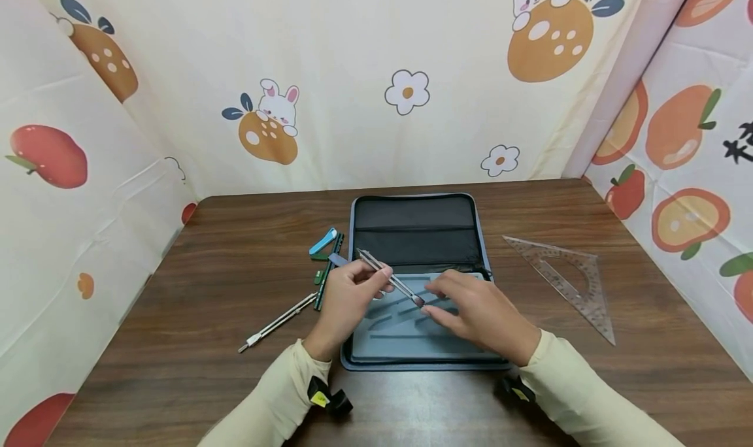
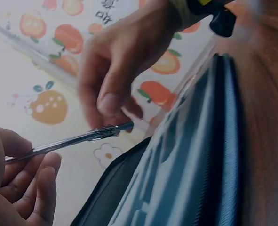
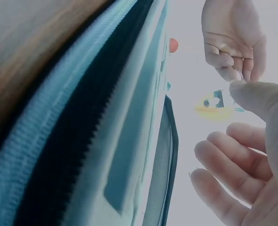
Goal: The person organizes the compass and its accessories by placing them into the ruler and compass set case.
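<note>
Lower left of centre, silver compass (image 1: pixel 279 321): lying slantwise on the brown table (image 1: pixel 194 297), its upper end close by a dark green pencil (image 1: pixel 322 293).
Stationery cluster: bunched just left of the case, with a light-blue piece (image 1: pixel 323 241) at the top, the pencil running down beneath it and a small green block (image 1: pixel 318 278) beside that.
Left hand (image 1: pixel 350 293): fingers narrow, pinching a metal drawing tool (image 1: pixel 398 285)!
Metal drawing tool: up above the case at mid-frame, slanting from upper left to lower right.
Case (image 1: pixel 423 367): open at centre, black lid (image 1: pixel 418 228) at the back, grey-blue tray (image 1: pixel 412 349) with moulded hollows in front.
Right hand (image 1: pixel 482 310): fingers wide, thumb parted, right at the tool's lower end; touching or just off it, I can't tell.
Clear set square (image 1: pixel 595 303): flat on the table at right, apart from the case.
</note>
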A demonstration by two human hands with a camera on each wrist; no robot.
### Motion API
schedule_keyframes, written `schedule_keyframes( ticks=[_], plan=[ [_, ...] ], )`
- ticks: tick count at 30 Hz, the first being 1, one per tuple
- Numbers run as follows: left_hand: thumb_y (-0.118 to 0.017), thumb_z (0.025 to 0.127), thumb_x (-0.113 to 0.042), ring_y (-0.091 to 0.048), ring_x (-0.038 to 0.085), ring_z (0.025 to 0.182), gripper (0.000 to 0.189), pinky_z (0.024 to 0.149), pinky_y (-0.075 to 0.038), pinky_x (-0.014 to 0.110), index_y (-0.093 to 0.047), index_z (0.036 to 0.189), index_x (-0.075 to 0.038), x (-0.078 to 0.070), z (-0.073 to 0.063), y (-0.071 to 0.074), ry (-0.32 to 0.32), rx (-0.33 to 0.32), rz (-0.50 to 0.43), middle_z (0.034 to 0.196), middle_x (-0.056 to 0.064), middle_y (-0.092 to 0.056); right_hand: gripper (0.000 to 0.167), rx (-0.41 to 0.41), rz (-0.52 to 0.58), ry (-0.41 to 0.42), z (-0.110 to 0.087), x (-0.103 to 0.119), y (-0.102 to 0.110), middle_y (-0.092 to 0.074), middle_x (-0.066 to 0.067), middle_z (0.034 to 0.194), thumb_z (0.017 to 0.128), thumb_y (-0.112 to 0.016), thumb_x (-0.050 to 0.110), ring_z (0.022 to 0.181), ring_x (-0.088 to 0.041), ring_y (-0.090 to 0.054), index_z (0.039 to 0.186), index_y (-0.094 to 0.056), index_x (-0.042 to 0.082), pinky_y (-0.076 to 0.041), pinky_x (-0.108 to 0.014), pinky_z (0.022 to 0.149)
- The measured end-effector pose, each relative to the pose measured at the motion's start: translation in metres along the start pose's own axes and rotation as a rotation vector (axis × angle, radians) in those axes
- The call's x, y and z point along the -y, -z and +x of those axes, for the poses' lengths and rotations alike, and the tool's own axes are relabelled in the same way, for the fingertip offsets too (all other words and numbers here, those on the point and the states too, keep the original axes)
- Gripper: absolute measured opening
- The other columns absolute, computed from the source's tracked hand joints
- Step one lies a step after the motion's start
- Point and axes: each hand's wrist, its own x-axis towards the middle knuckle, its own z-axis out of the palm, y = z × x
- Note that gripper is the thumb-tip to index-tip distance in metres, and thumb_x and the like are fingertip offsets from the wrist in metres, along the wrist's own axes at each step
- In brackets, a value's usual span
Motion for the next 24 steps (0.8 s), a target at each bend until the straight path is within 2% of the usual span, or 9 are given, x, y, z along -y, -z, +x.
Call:
schedule_keyframes(
  ticks=[1, 4, 7, 14, 17, 19, 21, 24],
  plan=[
    [-0.072, 0.095, -0.027, -0.07, 0.038, 0.077, 0.021, 0.066, -0.057, 0.035, -0.076, 0.098, -0.007, 0.005, 0.0, -0.001, -0.005, 0.007, -0.008, 0.079, 0.005, -0.074, 0.031, -0.006, 0.0, -0.004, 0.001, 0.0, -0.001, -0.067, 0.002, 0.097, 0.087, -0.08, 0.029, 0.079, -0.01, -0.064, 0.111, -0.071, 0.012, -0.053, -0.029, 0.064],
    [-0.071, 0.095, -0.029, -0.069, 0.043, 0.08, 0.022, 0.068, -0.057, 0.037, -0.076, 0.1, -0.009, 0.005, -0.001, -0.004, 0.006, 0.025, -0.019, 0.081, 0.004, -0.074, 0.03, -0.003, 0.0, -0.023, 0.002, 0.001, -0.001, -0.067, 0.004, 0.095, 0.086, -0.081, 0.03, 0.077, -0.009, -0.064, 0.109, -0.071, 0.014, -0.053, -0.028, 0.063],
    [-0.071, 0.096, -0.031, -0.07, 0.04, 0.081, 0.023, 0.069, -0.057, 0.036, -0.076, 0.101, -0.009, 0.005, -0.002, -0.005, 0.016, 0.027, -0.024, 0.082, 0.004, -0.074, 0.028, 0.003, -0.001, -0.032, 0.003, 0.001, -0.003, -0.066, 0.007, 0.091, 0.086, -0.081, 0.03, 0.075, -0.007, -0.062, 0.107, -0.071, 0.015, -0.052, -0.028, 0.063],
    [-0.07, 0.096, -0.031, -0.071, 0.023, 0.081, 0.026, 0.071, -0.058, 0.035, -0.075, 0.104, -0.007, 0.006, -0.002, -0.006, 0.021, 0.033, -0.026, 0.087, 0.005, -0.074, 0.013, -0.037, 0.0, -0.009, 0.005, -0.003, -0.007, -0.065, 0.011, 0.088, 0.089, -0.077, 0.018, 0.073, -0.001, -0.059, 0.102, -0.073, 0.015, -0.051, -0.025, 0.062],
    [-0.072, 0.095, -0.027, -0.071, 0.024, 0.084, 0.027, 0.073, -0.058, 0.038, -0.071, 0.112, -0.006, 0.008, -0.001, -0.005, 0.027, 0.045, -0.039, 0.092, 0.007, -0.073, 0.015, -0.071, -0.009, 0.016, 0.003, -0.007, -0.006, -0.068, 0.007, 0.092, 0.088, -0.077, 0.013, 0.077, -0.003, -0.062, 0.103, -0.074, 0.012, -0.054, -0.028, 0.064],
    [-0.073, 0.095, -0.025, -0.07, 0.029, 0.086, 0.032, 0.074, -0.057, 0.041, -0.065, 0.121, -0.008, 0.009, 0.001, -0.002, 0.03, 0.05, -0.051, 0.096, 0.008, -0.072, 0.015, -0.081, -0.022, 0.021, 0.001, -0.011, -0.005, -0.068, 0.005, 0.093, 0.088, -0.077, 0.011, 0.077, -0.004, -0.061, 0.103, -0.073, 0.012, -0.054, -0.03, 0.065],
    [-0.073, 0.094, -0.022, -0.069, 0.031, 0.087, 0.036, 0.074, -0.057, 0.039, -0.063, 0.126, -0.009, 0.01, 0.004, 0.004, 0.014, 0.057, -0.033, 0.098, 0.007, -0.072, 0.014, -0.081, -0.037, 0.012, -0.001, -0.014, -0.003, -0.068, 0.006, 0.094, 0.089, -0.076, 0.011, 0.077, -0.004, -0.06, 0.102, -0.073, 0.012, -0.053, -0.031, 0.065],
    [-0.074, 0.093, -0.018, -0.066, 0.026, 0.087, 0.029, 0.075, -0.055, 0.035, -0.068, 0.12, -0.009, 0.012, 0.007, 0.014, -0.03, 0.104, 0.079, 0.1, 0.002, -0.07, 0.012, -0.063, -0.057, -0.014, -0.007, -0.019, -0.001, -0.066, 0.007, 0.092, 0.091, -0.074, 0.011, 0.072, -0.003, -0.056, 0.102, -0.072, 0.013, -0.051, -0.03, 0.063]
  ],
)
